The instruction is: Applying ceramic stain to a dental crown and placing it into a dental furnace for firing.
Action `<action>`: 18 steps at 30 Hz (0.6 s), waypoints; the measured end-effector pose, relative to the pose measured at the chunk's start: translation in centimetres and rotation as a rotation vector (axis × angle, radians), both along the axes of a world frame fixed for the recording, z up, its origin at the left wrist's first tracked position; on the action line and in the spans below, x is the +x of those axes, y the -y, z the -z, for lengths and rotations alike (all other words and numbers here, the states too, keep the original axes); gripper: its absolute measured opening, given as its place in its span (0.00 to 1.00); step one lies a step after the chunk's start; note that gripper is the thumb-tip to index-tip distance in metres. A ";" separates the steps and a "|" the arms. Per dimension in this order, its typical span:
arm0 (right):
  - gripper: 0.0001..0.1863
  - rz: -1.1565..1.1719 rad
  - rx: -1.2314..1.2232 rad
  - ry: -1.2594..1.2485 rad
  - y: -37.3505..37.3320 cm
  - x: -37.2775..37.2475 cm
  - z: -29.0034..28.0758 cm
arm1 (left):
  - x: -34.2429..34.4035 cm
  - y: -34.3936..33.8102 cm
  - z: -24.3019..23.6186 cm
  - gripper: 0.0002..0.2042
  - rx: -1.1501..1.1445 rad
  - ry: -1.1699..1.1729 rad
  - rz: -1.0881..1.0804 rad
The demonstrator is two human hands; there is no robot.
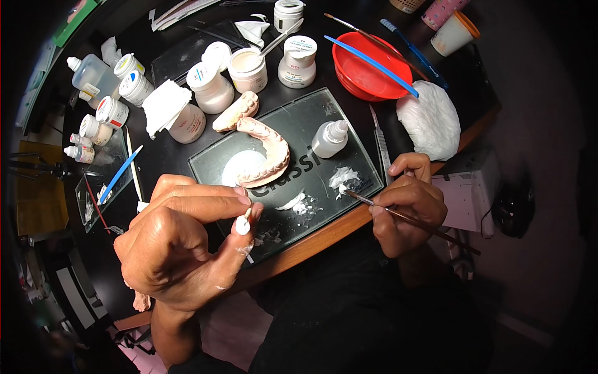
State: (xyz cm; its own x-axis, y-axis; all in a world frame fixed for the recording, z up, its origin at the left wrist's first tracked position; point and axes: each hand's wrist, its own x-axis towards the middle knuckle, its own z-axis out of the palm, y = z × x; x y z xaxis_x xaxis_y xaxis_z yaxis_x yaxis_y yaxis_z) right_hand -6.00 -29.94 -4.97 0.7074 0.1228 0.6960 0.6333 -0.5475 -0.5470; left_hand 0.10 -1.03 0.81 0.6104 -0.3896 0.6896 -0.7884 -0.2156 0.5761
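Note:
My left hand (177, 243) pinches a small white tooth piece (243, 224) on a thin pin between thumb and fingers, near the table's front edge. My right hand (408, 209) grips a thin brown-handled brush (430, 227), its tip pointing left over the dark glass slab (349, 124). White paste dabs (342, 179) lie on the slab just ahead of the brush tip. A pink plaster jaw arch (268, 153) rests on the slab behind my left hand, with a second cast (235, 111) beyond it.
Several white jars (212, 87) and small bottles (93, 75) crowd the back left. A dropper bottle (329, 138) stands on the slab. A red bowl (367, 71) with a blue tool, white tissue wad (430, 118) and paper cup (453, 32) sit at right.

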 end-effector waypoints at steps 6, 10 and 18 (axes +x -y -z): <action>0.10 -0.005 -0.003 -0.002 0.1 -0.1 0.1 | -0.1 0.1 0.0 0.22 -0.001 -0.013 -0.008; 0.09 -0.005 0.033 0.011 -0.3 -0.3 -0.6 | -0.2 0.1 -0.2 0.22 0.005 -0.049 0.000; 0.07 -0.281 0.240 0.040 -2.9 1.2 -4.2 | -0.3 0.1 0.2 0.22 -0.062 -0.131 -0.017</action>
